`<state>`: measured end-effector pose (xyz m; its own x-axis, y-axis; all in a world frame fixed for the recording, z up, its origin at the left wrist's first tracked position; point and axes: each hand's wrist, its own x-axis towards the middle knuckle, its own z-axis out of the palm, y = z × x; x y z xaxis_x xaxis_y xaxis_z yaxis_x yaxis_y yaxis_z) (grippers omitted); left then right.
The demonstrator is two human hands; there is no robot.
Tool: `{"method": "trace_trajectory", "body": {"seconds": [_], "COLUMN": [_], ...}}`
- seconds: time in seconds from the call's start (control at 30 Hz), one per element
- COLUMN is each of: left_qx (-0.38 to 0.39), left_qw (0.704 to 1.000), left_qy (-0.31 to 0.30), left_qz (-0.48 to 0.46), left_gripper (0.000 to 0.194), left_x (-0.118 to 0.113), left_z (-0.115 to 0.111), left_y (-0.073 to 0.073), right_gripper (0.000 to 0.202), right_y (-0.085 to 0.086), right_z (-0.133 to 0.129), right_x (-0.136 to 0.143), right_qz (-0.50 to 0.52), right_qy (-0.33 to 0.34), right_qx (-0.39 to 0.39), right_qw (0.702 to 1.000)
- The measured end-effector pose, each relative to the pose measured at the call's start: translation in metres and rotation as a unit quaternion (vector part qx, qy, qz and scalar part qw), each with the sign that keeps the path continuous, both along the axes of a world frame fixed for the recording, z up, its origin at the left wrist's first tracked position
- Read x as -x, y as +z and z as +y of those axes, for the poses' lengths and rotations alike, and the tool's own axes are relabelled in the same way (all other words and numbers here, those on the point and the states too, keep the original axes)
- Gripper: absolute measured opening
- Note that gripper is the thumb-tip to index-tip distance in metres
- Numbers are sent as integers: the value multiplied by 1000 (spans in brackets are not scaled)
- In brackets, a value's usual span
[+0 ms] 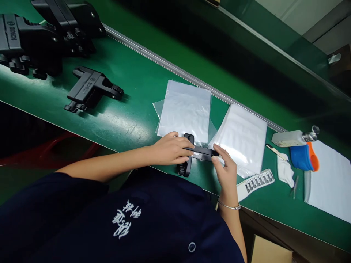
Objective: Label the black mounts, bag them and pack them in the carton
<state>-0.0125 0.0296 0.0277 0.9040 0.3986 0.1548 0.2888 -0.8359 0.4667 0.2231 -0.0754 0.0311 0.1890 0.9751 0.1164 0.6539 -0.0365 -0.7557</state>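
Observation:
A black plastic part (203, 153) with a crossbar lies at the table's front edge, below a stack of clear plastic bags (186, 109). My left hand (171, 149) lies over its left portion, fingers together on the bar beside a small pale label. At the bar's right end, my right hand (226, 164) grips it between thumb and fingers. To the right is a second stack of clear bags (241, 135), with a strip of printed labels (256, 183) in front of it.
Black "BOSCY" parts (89, 87) stand at left, some piled at the far left. Right side: a bottle (287, 138), blue-orange cup (301, 157), cutter (276, 151), white cloth (285, 171) and white sheets (329, 182). A metal rail (164, 64) borders the table's back.

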Motion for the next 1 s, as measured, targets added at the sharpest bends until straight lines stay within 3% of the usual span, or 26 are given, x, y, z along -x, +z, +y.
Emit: {"method": "trace_trajectory", "body": {"seconds": [0.1, 0.27, 0.47, 0.57, 0.63, 0.73, 0.8, 0.9, 1.0], "left_qx": [-21, -72, -103, -60, -19, 50, 83, 91, 61], "left_qw": [999, 992, 989, 997, 994, 946, 928, 959, 983], "left_qy": [-39, -75, -71, 1, 103, 292, 336, 254, 161], "left_qz": [29, 73, 75, 45, -23, -130, -137, -86, -63], "left_gripper": [26, 27, 32, 34, 37, 37, 34, 33, 38], "left_x": [-10, -31, 0, 15, 16, 12, 5, -14, -43], "left_z": [10, 7, -3, 1, 6, 13, 14, 10, 1], "left_y": [12, 21, 14, 12, 11, 7, 1, -12, -25], "right_gripper": [54, 49, 47, 48, 48, 44, 45, 51, 54], "right_y": [-7, -14, -15, -15, -12, -5, 2, 9, 12], "right_z": [1, 2, 5, 8, 5, -9, -21, -35, -45], "right_x": [-12, -13, -12, -6, -1, 1, -1, -9, -16], "right_qz": [-56, -121, -131, -121, -115, -128, -138, -134, -130], "right_qy": [103, 114, 129, 162, 182, 162, 113, 30, -18], "right_qx": [41, 42, 27, 1, -41, -122, -185, -259, -284], "right_qw": [992, 985, 983, 979, 976, 971, 967, 956, 950]}}
